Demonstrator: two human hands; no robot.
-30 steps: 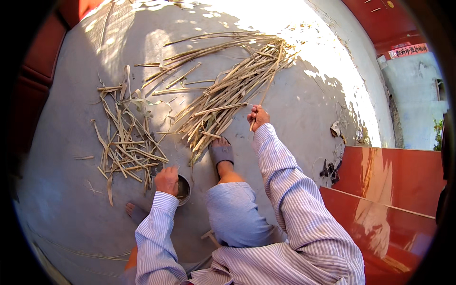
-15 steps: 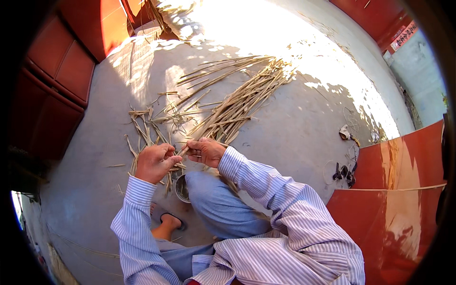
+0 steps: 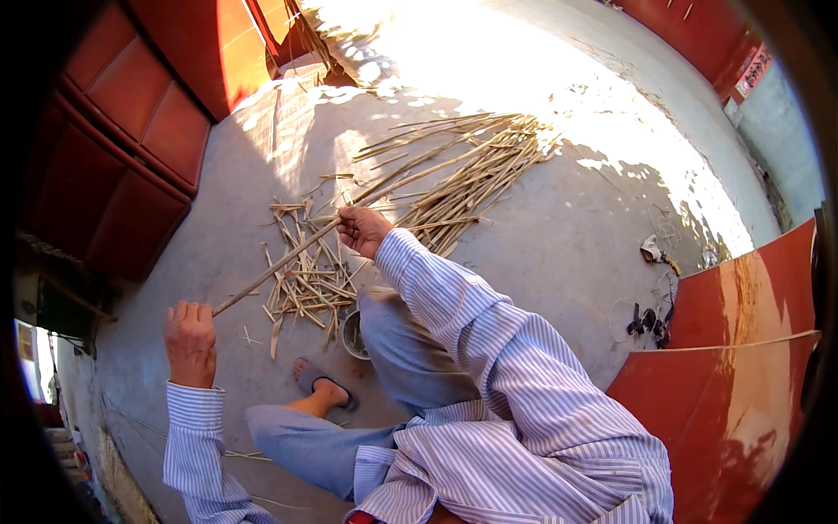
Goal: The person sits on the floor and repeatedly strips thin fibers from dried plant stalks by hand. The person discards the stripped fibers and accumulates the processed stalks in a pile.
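A long, thin dry stalk (image 3: 284, 260) stretches slantwise between my two hands. My left hand (image 3: 190, 341) is closed round its lower left end, out to the left. Farther up, my right hand (image 3: 363, 229) pinches the same stalk between thumb and fingers, and the stalk seems to run on past it toward the upper right. Beyond my right hand lies a bundle of dry stalks (image 3: 478, 182) on the concrete ground. Short stripped pieces and husks (image 3: 305, 293) are scattered below the stalk, between my hands.
A round metal bowl (image 3: 353, 336) stands beside my knee, partly hidden by it. Red padded furniture (image 3: 131, 166) is at the left. Red panels (image 3: 698, 393) are at the right, near a tangle of cords and dark bits (image 3: 646, 321). My sandalled foot (image 3: 327, 384) is below the scraps.
My hands were close together above my knee. The left has moved far out to the left and down, the right slightly up, and the stalk now spans between them.
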